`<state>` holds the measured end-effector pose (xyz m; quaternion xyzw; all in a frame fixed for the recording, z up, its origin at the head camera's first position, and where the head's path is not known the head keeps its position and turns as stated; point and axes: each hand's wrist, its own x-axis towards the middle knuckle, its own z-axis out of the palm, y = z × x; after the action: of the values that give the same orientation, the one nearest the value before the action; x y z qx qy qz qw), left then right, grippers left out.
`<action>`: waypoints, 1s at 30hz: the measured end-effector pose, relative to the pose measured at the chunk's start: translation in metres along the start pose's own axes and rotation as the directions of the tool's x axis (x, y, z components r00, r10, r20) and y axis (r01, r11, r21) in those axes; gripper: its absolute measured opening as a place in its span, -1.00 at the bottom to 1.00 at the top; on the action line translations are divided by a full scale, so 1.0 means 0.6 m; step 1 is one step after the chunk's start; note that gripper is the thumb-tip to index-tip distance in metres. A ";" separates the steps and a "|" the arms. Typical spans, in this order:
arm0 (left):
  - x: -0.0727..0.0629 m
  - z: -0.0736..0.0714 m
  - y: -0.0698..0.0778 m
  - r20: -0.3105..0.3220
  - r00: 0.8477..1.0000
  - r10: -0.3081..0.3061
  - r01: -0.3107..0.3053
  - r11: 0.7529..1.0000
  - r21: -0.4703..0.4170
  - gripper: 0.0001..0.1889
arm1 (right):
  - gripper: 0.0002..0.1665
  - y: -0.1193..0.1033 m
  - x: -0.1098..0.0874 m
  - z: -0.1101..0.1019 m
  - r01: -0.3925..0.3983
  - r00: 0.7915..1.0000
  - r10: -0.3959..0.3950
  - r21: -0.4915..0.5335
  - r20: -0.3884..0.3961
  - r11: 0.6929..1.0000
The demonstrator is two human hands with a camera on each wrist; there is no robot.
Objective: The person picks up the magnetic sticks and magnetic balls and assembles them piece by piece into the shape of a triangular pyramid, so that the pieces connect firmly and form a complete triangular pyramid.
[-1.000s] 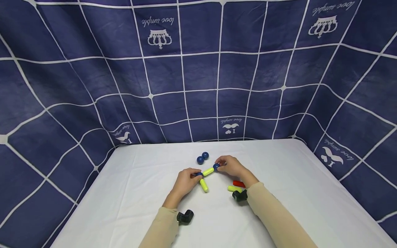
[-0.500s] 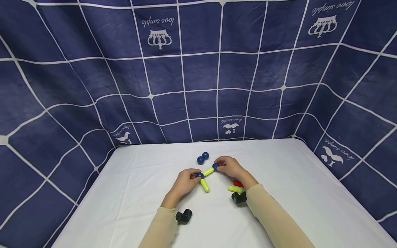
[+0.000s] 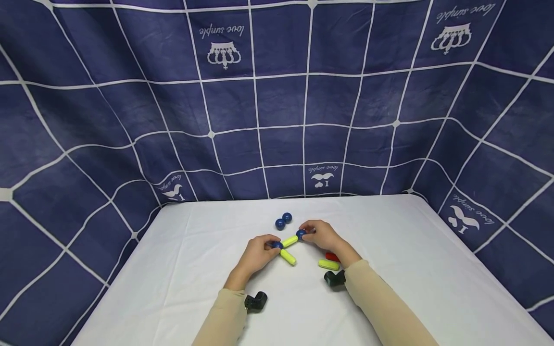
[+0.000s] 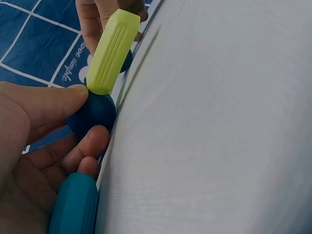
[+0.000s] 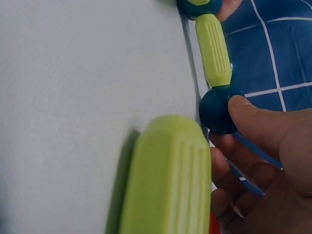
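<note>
My left hand pinches a blue ball between thumb and fingers. From that ball one yellow-green ribbed rod runs to a second blue ball, which my right hand pinches. Another yellow-green rod sticks out from the left ball toward the front right, so the two rods form a V. In the left wrist view a teal ribbed rod lies close by the left fingers; whether they touch it I cannot tell.
Two loose blue balls sit together behind the hands. Near the right wrist lie a loose yellow-green rod and a partly hidden red rod. All rest on a white-covered table, with a blue checked curtain behind.
The free rod on the left ball has swung to the right, widening away from the left hand. My right hand with its ball has shifted slightly nearer; both grips stay the same.
</note>
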<state>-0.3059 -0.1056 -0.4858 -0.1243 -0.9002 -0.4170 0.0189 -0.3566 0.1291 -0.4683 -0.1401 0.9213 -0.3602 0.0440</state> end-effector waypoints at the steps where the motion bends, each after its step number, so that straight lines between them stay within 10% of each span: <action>1: 0.000 0.000 0.000 -0.001 1.000 -0.005 0.005 1.000 -0.003 -0.73 | -0.73 -0.001 -0.001 0.000 0.003 1.000 -0.003 0.003 0.001 1.000; 14: 0.000 -0.003 -0.003 0.005 1.000 -0.021 0.021 1.000 -0.019 -0.73 | -0.69 0.003 0.007 -0.013 0.024 0.998 -0.027 0.046 0.051 0.999; 30: 0.002 -0.011 -0.010 -0.001 1.000 -0.030 0.030 0.999 -0.011 -0.74 | -0.54 -0.015 0.095 -0.004 0.032 0.999 -0.033 0.159 0.006 0.987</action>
<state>-0.3091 -0.1139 -0.4858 -0.1105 -0.8996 -0.4223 0.0126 -0.4095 0.1078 -0.4590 -0.1526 0.8870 -0.4325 0.0530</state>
